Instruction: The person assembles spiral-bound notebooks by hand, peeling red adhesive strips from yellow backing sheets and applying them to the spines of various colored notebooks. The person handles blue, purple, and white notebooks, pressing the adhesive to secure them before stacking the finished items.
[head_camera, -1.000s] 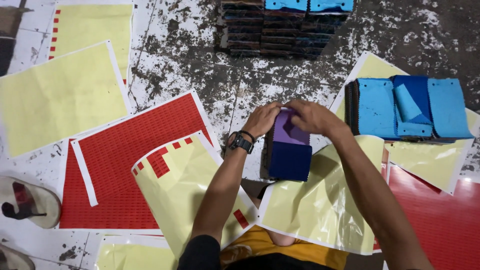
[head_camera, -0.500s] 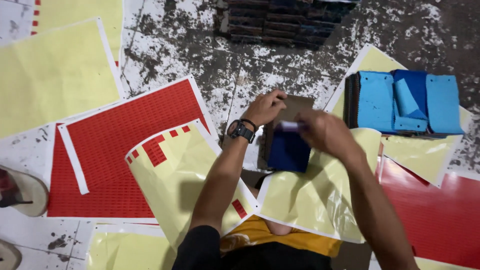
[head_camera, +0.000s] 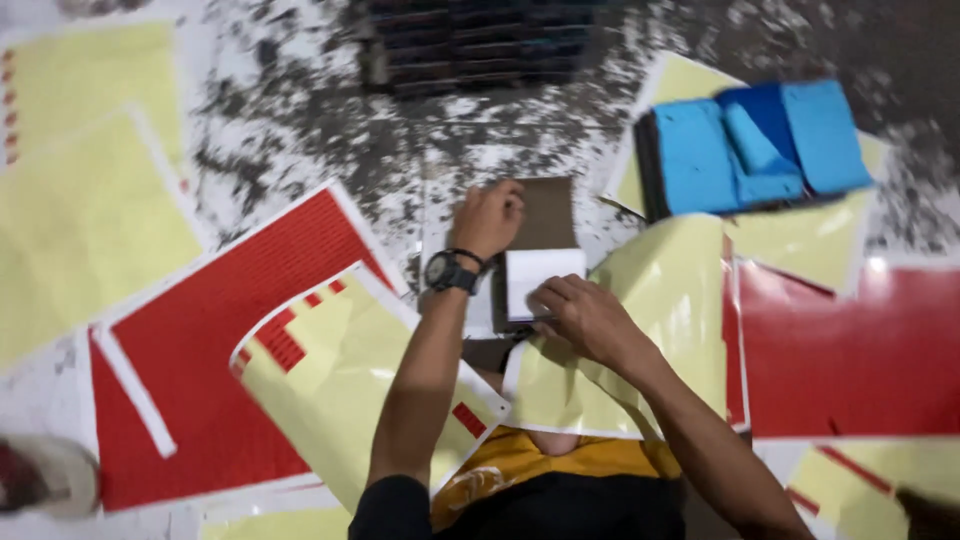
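My left hand (head_camera: 488, 215), with a black wristwatch (head_camera: 450, 272) on it, grips the left edge of a flat brown piece (head_camera: 550, 212) lying on the speckled floor. Just below that piece sits a small white rectangular piece (head_camera: 545, 275). My right hand (head_camera: 585, 315) has its curled fingertips on the white piece's lower edge. The two hands are close together in the middle of the head view. A curled yellow backing sheet (head_camera: 650, 320) lies under my right forearm.
Blue foam pads (head_camera: 750, 145) sit on a yellow sheet at the upper right. Red sticker sheets (head_camera: 190, 360) (head_camera: 850, 350) flank me. More yellow sheets (head_camera: 90, 230) lie left; a part-peeled one (head_camera: 340, 390) is near. A dark stack (head_camera: 480, 45) stands at the top, a shoe (head_camera: 40, 475) bottom left.
The dark blue block that both hands held upright is no longer seen; a flat brown face and a white piece show there instead. My right hand has dropped lower. The view shifted and blurred.
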